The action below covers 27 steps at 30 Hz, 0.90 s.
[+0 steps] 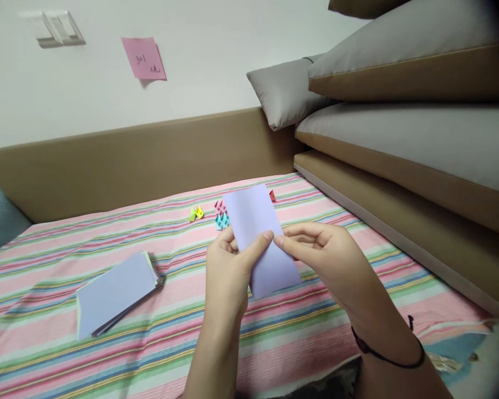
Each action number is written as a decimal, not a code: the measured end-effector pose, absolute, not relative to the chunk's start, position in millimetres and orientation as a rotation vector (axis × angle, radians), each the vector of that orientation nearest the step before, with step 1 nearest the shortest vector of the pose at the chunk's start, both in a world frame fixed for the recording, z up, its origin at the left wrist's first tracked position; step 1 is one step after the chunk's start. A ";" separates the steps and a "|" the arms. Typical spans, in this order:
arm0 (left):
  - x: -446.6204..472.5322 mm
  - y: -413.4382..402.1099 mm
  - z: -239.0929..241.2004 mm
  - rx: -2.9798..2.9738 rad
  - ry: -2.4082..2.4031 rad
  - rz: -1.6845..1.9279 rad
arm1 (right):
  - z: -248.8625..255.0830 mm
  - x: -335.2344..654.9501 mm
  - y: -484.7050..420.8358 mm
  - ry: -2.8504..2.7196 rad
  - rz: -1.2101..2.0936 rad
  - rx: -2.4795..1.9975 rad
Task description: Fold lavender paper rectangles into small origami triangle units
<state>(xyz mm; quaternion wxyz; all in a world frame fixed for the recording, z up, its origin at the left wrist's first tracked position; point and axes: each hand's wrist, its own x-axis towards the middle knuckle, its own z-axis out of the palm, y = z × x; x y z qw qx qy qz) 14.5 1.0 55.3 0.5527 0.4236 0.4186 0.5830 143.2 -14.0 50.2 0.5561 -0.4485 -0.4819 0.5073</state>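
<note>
A rectangular sheet of lavender paper is held up above the striped cloth, tilted slightly. My left hand grips it from the left, thumb on its face and fingers behind. From the right, my right hand pinches its edge, with the thumb tip close to the left thumb. Beyond the paper lie small folded paper pieces: yellow, pink and blue. A red piece shows partly past the paper's right edge. To the left rests a stack of paper sheets, lavender on top.
The striped cloth covers the surface under my hands. Large grey and brown cushions are piled along the right. A brown padded board runs along the wall, which bears a pink note and a switch.
</note>
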 end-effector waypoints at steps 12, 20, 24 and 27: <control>15.8 -4.3 61.9 1.013 0.976 1.447 | 55.6 139.6 -22.4 -1.128 1.137 -0.983; 18.3 -8.9 64.2 0.979 0.874 1.489 | 64.9 134.9 -40.6 -1.167 0.852 -1.039; 19.5 -11.7 66.0 0.968 0.848 1.487 | 67.5 135.3 -43.8 -1.175 0.805 -1.063; 19.8 -12.8 67.2 0.963 0.854 1.483 | 69.1 135.5 -43.9 -1.175 0.817 -1.077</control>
